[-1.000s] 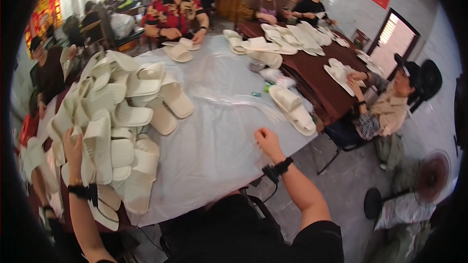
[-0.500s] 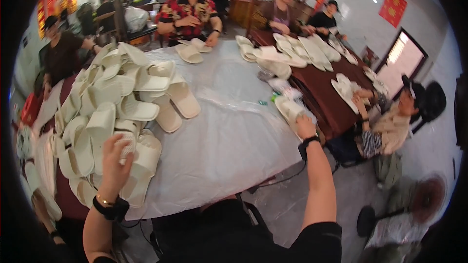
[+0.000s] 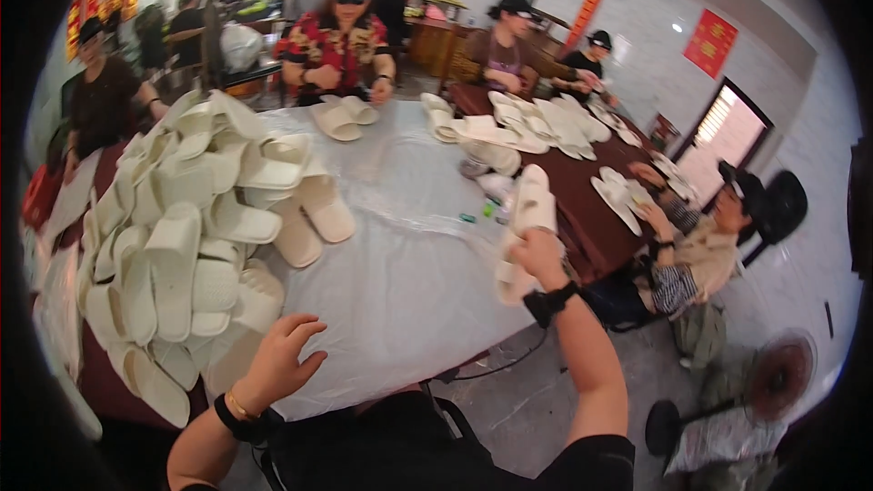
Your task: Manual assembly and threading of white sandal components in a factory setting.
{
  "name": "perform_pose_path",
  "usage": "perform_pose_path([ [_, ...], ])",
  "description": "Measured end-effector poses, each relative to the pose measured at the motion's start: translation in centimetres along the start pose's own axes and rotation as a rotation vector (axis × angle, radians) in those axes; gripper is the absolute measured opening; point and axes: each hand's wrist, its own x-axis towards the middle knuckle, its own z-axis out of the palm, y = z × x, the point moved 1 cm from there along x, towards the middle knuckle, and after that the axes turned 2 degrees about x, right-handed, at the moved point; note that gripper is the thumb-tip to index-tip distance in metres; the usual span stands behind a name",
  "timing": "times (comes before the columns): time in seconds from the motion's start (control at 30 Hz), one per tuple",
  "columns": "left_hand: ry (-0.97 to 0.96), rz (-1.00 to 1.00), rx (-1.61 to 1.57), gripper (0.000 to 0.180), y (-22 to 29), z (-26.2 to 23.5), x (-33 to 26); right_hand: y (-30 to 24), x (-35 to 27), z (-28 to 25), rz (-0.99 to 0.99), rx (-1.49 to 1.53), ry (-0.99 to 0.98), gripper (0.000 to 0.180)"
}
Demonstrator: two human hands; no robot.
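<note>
My right hand (image 3: 538, 256) is closed around a cream-white slipper (image 3: 535, 200) at the right edge of the plastic-covered table. Its strap and toe end point away from me; whether a second slipper lies under it I cannot tell. Above the near edge of the table, my left hand (image 3: 284, 356) is open, fingers spread and nothing in them. Left of that hand rises a large heap of slippers (image 3: 173, 259). Two paired slippers (image 3: 326, 207) lie flat at the heap's right side, and another pair (image 3: 338, 118) is at the far edge.
White plastic sheeting (image 3: 391, 264) covers my table. A brown table (image 3: 582, 227) adjoins at right, with more slippers (image 3: 536, 123) on it. Small green items (image 3: 468, 217) lie near my right hand. Co-workers sit or stand around both tables. A fan (image 3: 777, 377) stands at the lower right.
My left hand has left the heap, moving right and toward me, with nothing in it. My right hand has tilted the slipper it holds more upright. The whole view has shifted slightly.
</note>
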Motion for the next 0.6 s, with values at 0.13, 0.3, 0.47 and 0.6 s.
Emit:
perform_pose_path([
  [0.13, -0.067, 0.005, -0.111, 0.062, 2.0, 2.4, 1.9, -6.2, -2.0, 2.3, 0.004, 0.685, -0.099, 0.038],
  [0.3, -0.015, -0.019, -0.26, 0.079, 3.8, 5.8, 1.9, -15.8, -8.2, 7.0, 0.181, 1.345, -0.453, 0.029],
  [0.47, 0.133, -0.249, -0.536, 0.06, 1.4, 7.0, 0.2, -17.4, -10.9, 10.7, 0.235, 1.539, -0.567, 0.034],
  [0.6, 0.119, -0.164, -0.388, 0.05, 1.5, 6.4, -0.9, -17.8, -12.3, 10.8, 0.54, 1.813, -0.576, 0.037],
])
